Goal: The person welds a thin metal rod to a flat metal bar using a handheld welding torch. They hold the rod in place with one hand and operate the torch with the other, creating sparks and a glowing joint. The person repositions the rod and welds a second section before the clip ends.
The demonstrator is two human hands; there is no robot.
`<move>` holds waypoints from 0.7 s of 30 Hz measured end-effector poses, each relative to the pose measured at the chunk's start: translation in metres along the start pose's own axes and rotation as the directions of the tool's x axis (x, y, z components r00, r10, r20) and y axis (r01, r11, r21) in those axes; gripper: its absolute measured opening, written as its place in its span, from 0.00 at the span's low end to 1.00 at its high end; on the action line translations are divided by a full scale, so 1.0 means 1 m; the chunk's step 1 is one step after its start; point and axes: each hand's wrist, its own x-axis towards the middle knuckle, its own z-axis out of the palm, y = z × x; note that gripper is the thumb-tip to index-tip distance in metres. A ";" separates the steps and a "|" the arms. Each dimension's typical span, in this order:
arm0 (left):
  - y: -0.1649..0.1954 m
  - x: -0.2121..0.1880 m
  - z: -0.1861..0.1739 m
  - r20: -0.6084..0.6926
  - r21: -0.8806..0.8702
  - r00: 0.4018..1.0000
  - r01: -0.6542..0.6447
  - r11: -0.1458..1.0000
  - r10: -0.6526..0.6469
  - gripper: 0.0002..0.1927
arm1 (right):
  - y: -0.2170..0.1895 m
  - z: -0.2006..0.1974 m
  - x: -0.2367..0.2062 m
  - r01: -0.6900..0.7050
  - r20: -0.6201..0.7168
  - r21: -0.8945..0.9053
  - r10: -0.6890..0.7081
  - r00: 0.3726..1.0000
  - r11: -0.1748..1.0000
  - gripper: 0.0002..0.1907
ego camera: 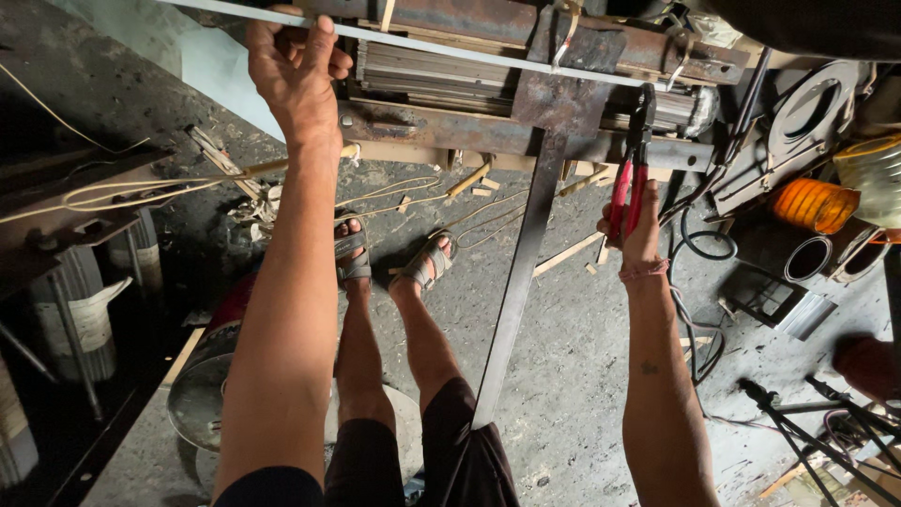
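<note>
Thin pale metal strip [469,47]: long, straight; left hand [296,66] fingers clenched round it; right hand [638,230] gripping red-handled pliers [631,178].

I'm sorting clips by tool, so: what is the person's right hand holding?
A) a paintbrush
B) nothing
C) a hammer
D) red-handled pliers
D: the right hand grips the red-handled pliers, their dark head up against the rusty metal frame, while the left hand holds a thin pale strip on top.

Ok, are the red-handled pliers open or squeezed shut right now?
Shut, or nearly: the right hand grips the pliers, their red handles lie close together and the dark jaws meet at the rusty steel frame.
</note>
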 end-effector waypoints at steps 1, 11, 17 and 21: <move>0.000 0.000 0.000 -0.001 0.003 1.000 0.008 1.000 -0.008 0.14 | 0.000 0.000 -0.001 0.002 -0.002 -0.013 -0.002 1.000 1.000 0.45; 0.001 0.002 0.001 0.019 -0.002 1.000 -0.012 1.000 0.012 0.15 | -0.005 0.002 -0.004 0.046 -0.007 -0.048 -0.046 0.999 0.998 0.44; 0.002 0.000 0.002 -0.002 -0.003 1.000 -0.006 1.000 0.006 0.14 | -0.005 0.001 -0.004 0.041 0.025 -0.013 -0.041 0.999 0.999 0.43; -0.001 0.002 0.001 0.017 -0.019 1.000 -0.010 1.000 0.011 0.13 | -0.004 0.001 -0.006 0.051 0.001 0.003 -0.051 0.999 0.999 0.41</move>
